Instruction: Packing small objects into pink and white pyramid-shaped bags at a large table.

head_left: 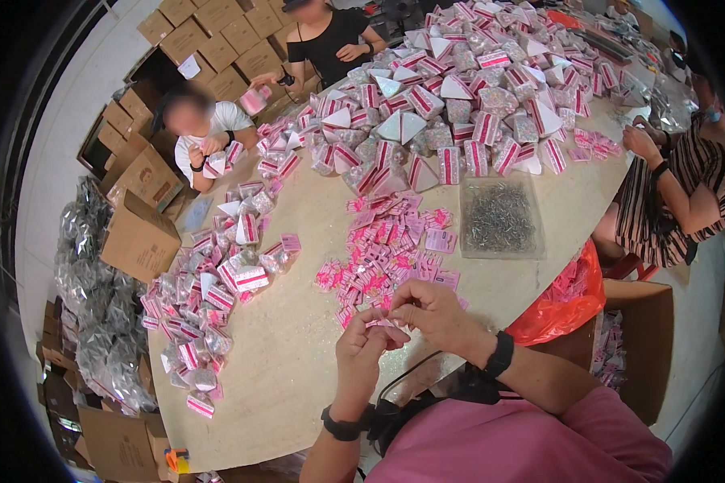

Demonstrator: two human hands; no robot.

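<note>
Your left hand (361, 350) has its grip closed on a small pink piece (393, 332), probably a card, just above the near part of the counter (290, 378). Your right hand (437, 318) meets it there with fingertips drawn in close; you can't tell from this view whether that grip is pinching the piece's edge, something tiny, or nothing.

Judging by how things lie, the piece between your hands is partway through its handling, neither put down nor joined to a pack. Just beyond your hands, a heap of loose pink cards (391, 253) spreads over the counter, so plenty of this work seems to be left. To its right sits a clear tray (466, 251) with many small metal pieces (501, 216) in it, far from used up.

What looks further along is the large pile of bagged packs (459, 97) with pink-and-white labels, at the far side of the counter, and the smaller heap of packs (209, 302) to your left. Whether those are fully finished can't be told. Co-workers around the counter also have their hands busy, one by your left heap holding a pack.
</note>
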